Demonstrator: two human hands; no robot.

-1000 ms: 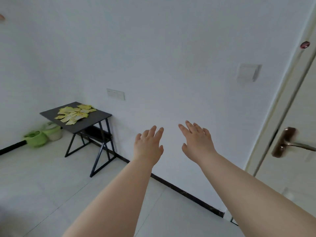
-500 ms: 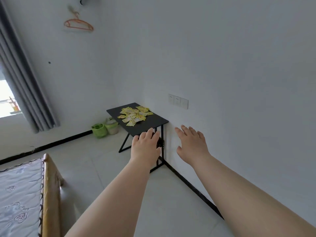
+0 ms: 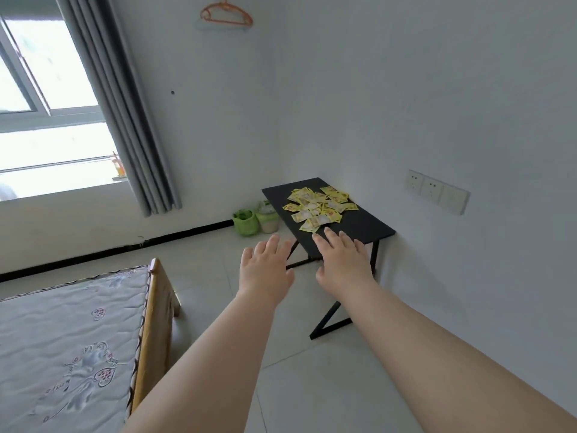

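Heap of yellow packets (image 3: 318, 206): loose on the far half of the black counter (image 3: 362, 228) by the right wall, ahead and slightly right of the hands; right hand (image 3: 342, 264) nearer, left hand (image 3: 265, 270) beside it, both flat, fingers spread, holding nothing.

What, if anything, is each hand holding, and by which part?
Nothing. The left hand and right hand are both empty, fingers straight, reaching toward the yellow packets.

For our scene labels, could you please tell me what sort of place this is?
Probably a bedroom: a mattress on a wooden frame, a curtained window, a black table of yellow packets.
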